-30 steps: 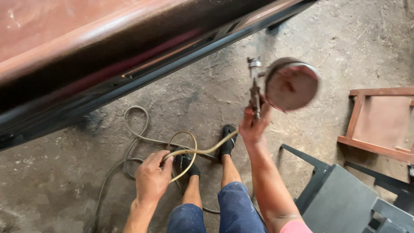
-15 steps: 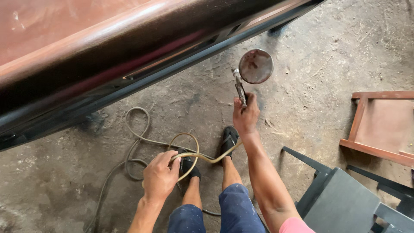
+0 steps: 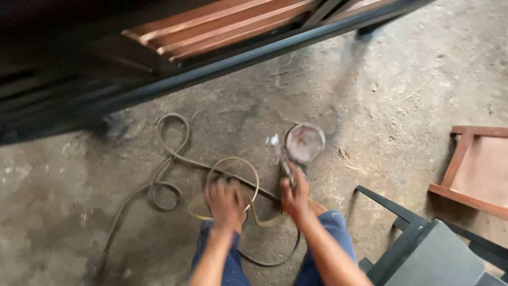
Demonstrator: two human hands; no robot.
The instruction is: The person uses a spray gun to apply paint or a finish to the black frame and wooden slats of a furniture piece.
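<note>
Spray gun lowered
Your right hand (image 3: 294, 197) brought the spray gun (image 3: 296, 148) down near the floor; your left hand (image 3: 225, 201) shifted along the hose (image 3: 169, 159).

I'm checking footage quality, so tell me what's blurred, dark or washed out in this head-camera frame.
Head view: motion blur smears both the left hand and the right hand, and the spray gun with its round cup looks soft; the hose on the concrete floor reads clearer; the underside of the dark frame at top left sinks into shadow; daylight is brighter on the floor at right, without harsh glare.
</note>
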